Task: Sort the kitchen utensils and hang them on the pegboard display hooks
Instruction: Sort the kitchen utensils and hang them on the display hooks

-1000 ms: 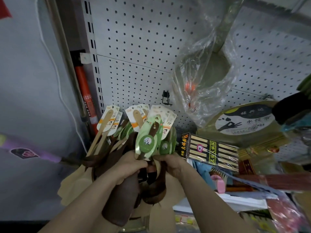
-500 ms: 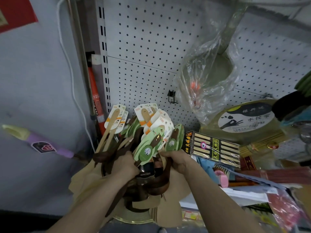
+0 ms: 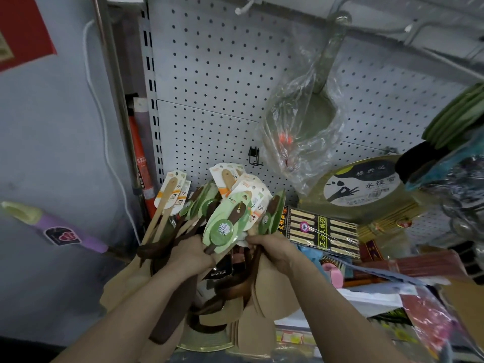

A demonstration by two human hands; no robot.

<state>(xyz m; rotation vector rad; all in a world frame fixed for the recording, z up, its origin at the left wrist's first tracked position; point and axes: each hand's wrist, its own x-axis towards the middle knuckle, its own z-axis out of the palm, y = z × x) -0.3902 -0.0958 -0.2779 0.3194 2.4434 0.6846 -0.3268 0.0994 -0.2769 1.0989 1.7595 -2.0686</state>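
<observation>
Head view: left grip (image 3: 188, 258) and right grip (image 3: 272, 248) both grasp the utensil bundle (image 3: 225, 224) below the pegboard (image 3: 209, 74). Sorting appears underway; next, free one card and thread it onto the hook (image 3: 254, 155) above the right grip.

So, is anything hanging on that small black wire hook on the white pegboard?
No, the small black wire hook juts bare from the white pegboard, beside the plastic-wrapped ladle.
</observation>
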